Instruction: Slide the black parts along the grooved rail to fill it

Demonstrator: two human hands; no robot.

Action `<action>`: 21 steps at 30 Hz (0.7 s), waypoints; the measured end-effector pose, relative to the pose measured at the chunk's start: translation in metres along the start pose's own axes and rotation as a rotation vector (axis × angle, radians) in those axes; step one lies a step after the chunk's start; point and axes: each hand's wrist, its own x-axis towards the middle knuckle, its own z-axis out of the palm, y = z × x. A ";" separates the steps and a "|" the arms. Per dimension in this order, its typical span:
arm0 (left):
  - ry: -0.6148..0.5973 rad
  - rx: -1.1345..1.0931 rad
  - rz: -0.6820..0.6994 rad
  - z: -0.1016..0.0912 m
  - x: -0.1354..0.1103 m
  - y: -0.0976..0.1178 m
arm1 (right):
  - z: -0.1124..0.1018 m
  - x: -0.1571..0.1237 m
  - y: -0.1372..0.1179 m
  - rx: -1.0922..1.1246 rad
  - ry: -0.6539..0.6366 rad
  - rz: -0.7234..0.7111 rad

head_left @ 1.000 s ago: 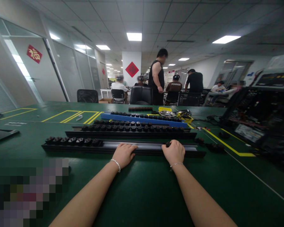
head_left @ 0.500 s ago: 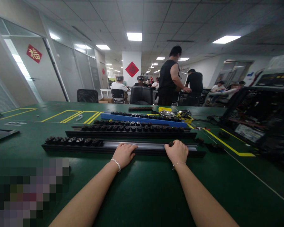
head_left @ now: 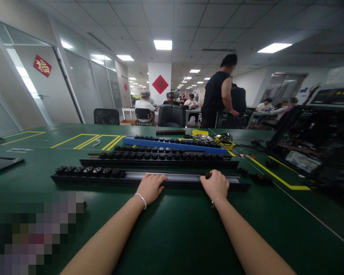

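A long black rail (head_left: 177, 178) with a shiny metal groove lies across the green table (head_left: 172, 229) in front of me. Several small black parts (head_left: 88, 171) sit in a row on its left end. My left hand (head_left: 150, 187) rests on the rail's near edge, fingers flat and stretched along it. My right hand (head_left: 216, 184) is curled on the rail further right, its fingers closed round a small black part (head_left: 208, 175) that sits on the groove.
Behind lie a second black rail (head_left: 160, 156) and a blue rail (head_left: 174, 144), both lined with parts. Loose black parts (head_left: 258, 178) lie right of the rail. A metal bowl (head_left: 202, 137) and dark equipment (head_left: 315, 145) stand at the right. A person in black stands beyond the table.
My right hand has slid slightly to the right along the rail with the small part. The left hand stays put. The standing person in the background has walked to the right.
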 end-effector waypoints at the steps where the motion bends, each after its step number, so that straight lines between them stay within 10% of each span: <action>1: 0.001 0.001 0.002 0.000 0.000 0.000 | 0.001 0.000 0.001 0.002 0.005 -0.005; 21: -0.002 -0.001 -0.002 0.001 0.000 0.001 | 0.002 0.004 0.018 0.008 0.040 -0.004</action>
